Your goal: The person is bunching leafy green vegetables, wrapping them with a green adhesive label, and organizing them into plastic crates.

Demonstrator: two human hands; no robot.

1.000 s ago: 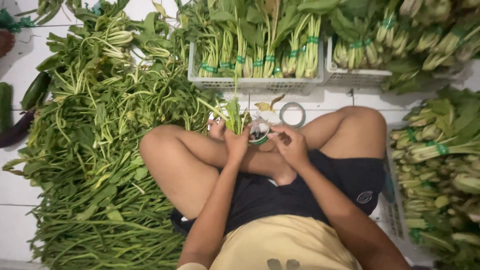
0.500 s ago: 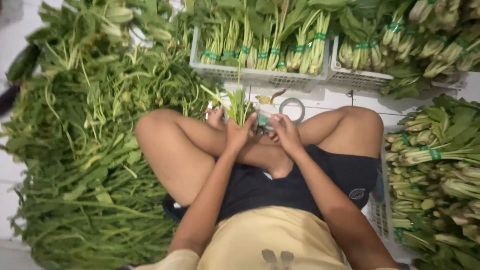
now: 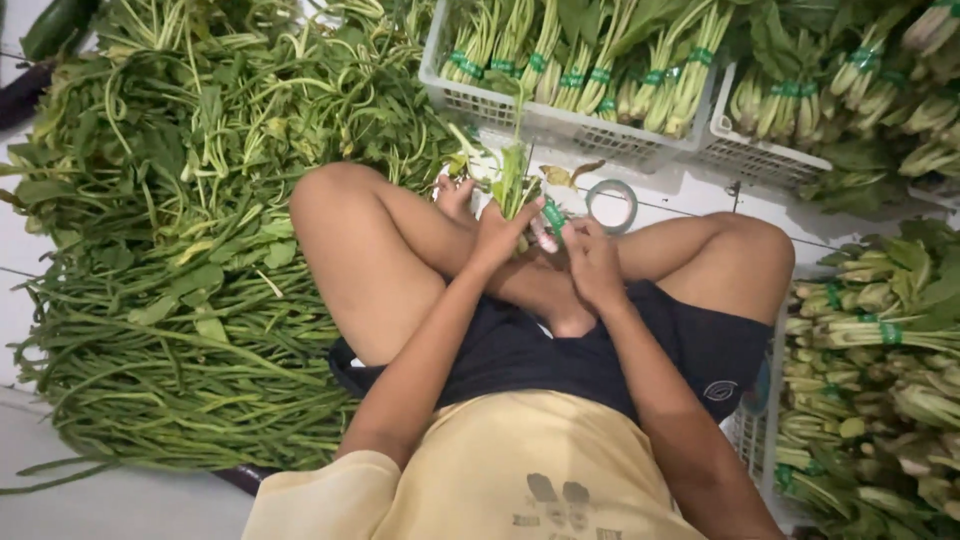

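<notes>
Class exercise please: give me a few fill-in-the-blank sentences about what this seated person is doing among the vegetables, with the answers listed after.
1. The left hand holds a small bunch of leafy ____.
2. The right hand wraps the bunch with ____ tape.
3. A tape roll lies on the floor before a white ____ of tied bundles.
4. The loose heap lies on the person's ____ side.

Answers: greens; green; basket; left

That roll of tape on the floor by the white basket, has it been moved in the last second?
No. The tape roll lies on the same tile spot just below the white basket; only the head camera shifted.
</notes>
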